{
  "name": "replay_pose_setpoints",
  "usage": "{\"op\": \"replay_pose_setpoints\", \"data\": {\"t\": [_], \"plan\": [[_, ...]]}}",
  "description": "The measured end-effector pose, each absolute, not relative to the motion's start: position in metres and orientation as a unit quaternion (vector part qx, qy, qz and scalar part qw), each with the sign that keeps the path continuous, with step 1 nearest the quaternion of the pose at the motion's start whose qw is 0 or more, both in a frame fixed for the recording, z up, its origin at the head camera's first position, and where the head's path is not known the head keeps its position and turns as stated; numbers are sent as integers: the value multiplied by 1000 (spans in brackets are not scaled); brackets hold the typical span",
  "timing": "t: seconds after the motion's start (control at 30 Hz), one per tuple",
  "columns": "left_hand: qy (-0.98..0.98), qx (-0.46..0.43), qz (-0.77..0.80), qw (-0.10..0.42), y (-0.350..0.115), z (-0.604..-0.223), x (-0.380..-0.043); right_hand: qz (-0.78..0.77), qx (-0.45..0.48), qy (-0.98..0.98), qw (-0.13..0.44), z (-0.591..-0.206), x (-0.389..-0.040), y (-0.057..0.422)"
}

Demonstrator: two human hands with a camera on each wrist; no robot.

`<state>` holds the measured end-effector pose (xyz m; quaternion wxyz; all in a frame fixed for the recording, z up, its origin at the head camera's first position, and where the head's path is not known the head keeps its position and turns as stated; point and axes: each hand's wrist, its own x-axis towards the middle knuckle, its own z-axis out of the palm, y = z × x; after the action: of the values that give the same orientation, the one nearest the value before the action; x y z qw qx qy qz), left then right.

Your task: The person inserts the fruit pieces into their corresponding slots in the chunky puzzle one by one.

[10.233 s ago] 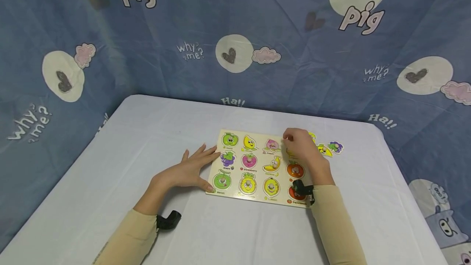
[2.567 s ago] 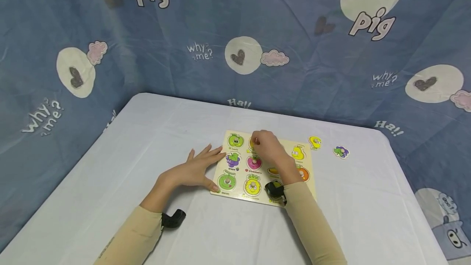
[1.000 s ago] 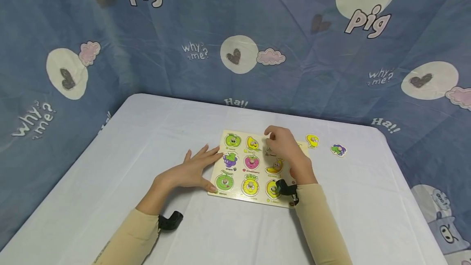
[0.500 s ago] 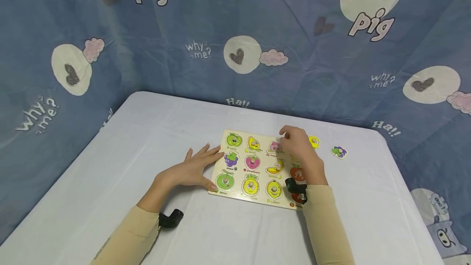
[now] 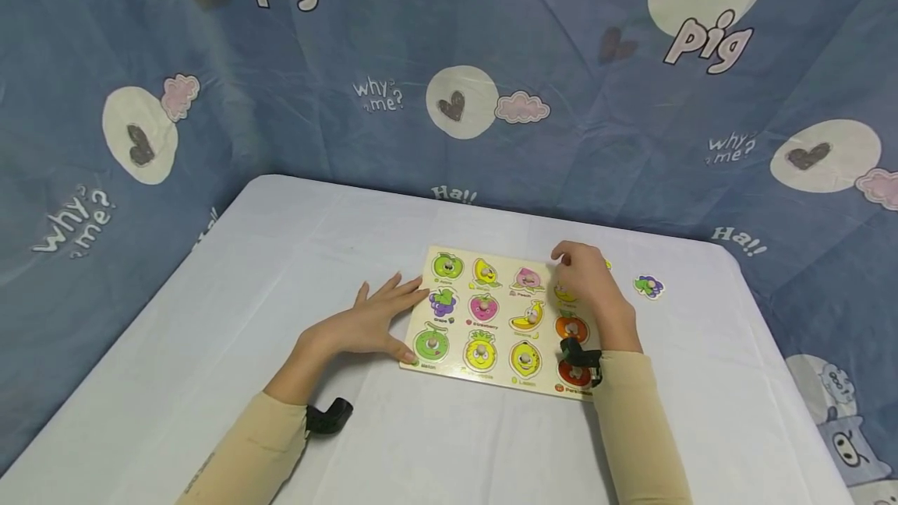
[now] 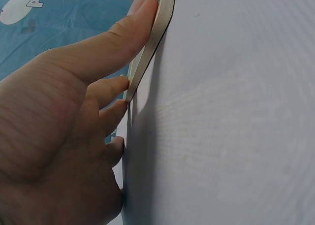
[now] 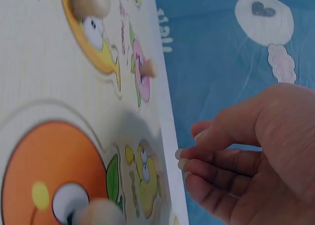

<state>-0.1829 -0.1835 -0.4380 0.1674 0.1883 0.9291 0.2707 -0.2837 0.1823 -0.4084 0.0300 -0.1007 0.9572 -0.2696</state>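
A pale wooden fruit puzzle board [image 5: 503,345] lies on the table, bearing rows of cartoon fruit. Along its left edge rests my left hand [image 5: 365,326], fingers spread; the left wrist view shows the thumb [image 6: 123,43] on the board's top. Over the upper right corner hovers my right hand [image 5: 588,275], its fingers loosely bent. From the right wrist no piece is seen in these fingers. Just below them is a yellow pear [image 7: 146,178] with no visible knob, while the peach [image 7: 141,70] and orange [image 7: 59,171] have wooden knobs.
Right of the board lies a loose purple grape piece [image 5: 649,287]. A loose yellow piece [image 5: 608,265] is mostly hidden behind my right hand. White cloth [image 5: 435,443] covers the table; a blue printed curtain [image 5: 316,131] hangs behind it.
My right hand has moved right, from the mango past the peach to above the pear. The peach is now uncovered. My left hand stays at the board's left edge.
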Motion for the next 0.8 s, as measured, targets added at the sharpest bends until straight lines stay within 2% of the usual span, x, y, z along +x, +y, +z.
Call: {"op": "replay_pose_setpoints", "data": {"t": [0.5, 0.8], "plan": [[930, 190, 268, 166, -186, -438, -184, -265, -60, 962, 40, -412, -284, 205], [928, 192, 273, 164, -185, -442, -185, -249, -38, 968, 9, -412, -287, 233]]}}
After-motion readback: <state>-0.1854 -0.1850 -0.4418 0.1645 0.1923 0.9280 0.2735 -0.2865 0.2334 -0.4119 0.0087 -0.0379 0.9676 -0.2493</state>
